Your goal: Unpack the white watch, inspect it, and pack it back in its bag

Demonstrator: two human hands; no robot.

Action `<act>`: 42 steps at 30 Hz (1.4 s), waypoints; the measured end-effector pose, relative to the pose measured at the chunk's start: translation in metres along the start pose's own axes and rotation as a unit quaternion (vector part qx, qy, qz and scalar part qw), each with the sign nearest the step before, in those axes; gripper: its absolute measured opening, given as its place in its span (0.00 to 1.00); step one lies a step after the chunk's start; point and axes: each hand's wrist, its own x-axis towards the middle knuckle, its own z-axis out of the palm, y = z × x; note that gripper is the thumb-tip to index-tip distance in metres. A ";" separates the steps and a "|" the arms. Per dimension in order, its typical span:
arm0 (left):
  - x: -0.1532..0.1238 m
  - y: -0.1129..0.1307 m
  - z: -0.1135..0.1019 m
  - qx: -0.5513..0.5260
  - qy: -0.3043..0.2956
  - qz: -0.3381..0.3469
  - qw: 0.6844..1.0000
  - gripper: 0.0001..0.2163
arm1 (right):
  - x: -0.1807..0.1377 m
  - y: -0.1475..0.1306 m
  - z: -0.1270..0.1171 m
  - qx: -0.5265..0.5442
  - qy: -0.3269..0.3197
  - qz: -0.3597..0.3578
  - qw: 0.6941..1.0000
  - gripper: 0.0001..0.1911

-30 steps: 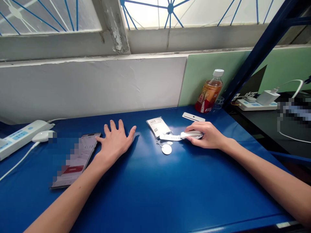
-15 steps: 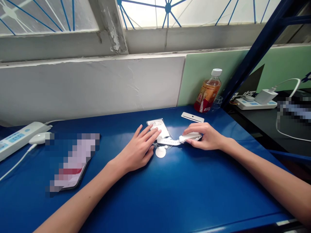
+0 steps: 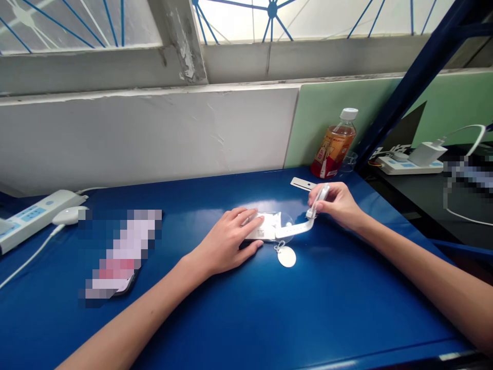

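Observation:
My left hand [image 3: 229, 240] lies on a small white packet [image 3: 262, 234] with clear plastic about it, its fingers stretched out and thumb apart. From the packet's right side a white strap [image 3: 295, 229] with small holes runs to my right hand [image 3: 341, 205]. Pinched between that hand's thumb and fingers, the strap's thicker white end stands tilted upward above the table. A round white tag [image 3: 287, 257] on a thin bead chain lies just in front of the packet. The fingers of my left hand cover part of the packet.
Behind my right hand lies a white card strip [image 3: 302, 183]. A drink bottle [image 3: 334, 146] leans near the wall. At left are a blurred phone [image 3: 127, 252] and a power strip [image 3: 38, 216] with a white cable. A blue post [image 3: 408, 82] rises at right.
My right hand has lifted and turned the strap's end upright, moving right. The packet now lies turned sideways, with my left hand further onto it. The round tag has shifted right.

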 end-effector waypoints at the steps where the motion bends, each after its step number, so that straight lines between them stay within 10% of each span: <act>1: 0.000 0.000 0.000 0.000 0.001 0.000 1.000 0.20 | 0.000 0.001 0.002 0.037 0.012 0.017 0.999 0.20; 7: 0.003 0.004 0.000 -0.010 0.010 -0.005 1.000 0.18 | 0.000 -0.013 0.008 0.146 0.007 0.051 0.988 0.19; 16: 0.015 0.023 -0.016 -0.176 0.121 -0.059 0.975 0.11 | 0.007 -0.074 0.048 0.158 -0.180 0.081 0.968 0.28; 23: 0.035 0.050 -0.018 -0.541 0.031 -0.177 0.822 0.15 | 0.045 -0.072 0.094 0.340 -0.127 0.092 0.927 0.15; 27: 0.035 0.052 -0.007 -0.705 -0.001 -0.226 0.672 0.19 | 0.049 -0.054 0.104 0.433 -0.182 0.143 0.871 0.22; 31: 0.032 0.051 -0.002 -0.780 0.000 -0.220 0.586 0.18 | 0.044 -0.048 0.102 0.477 -0.213 0.209 0.827 0.30; 42: 0.032 0.051 0.005 -0.796 0.004 -0.249 0.552 0.14 | 0.047 -0.042 0.097 0.505 -0.222 0.248 0.797 0.29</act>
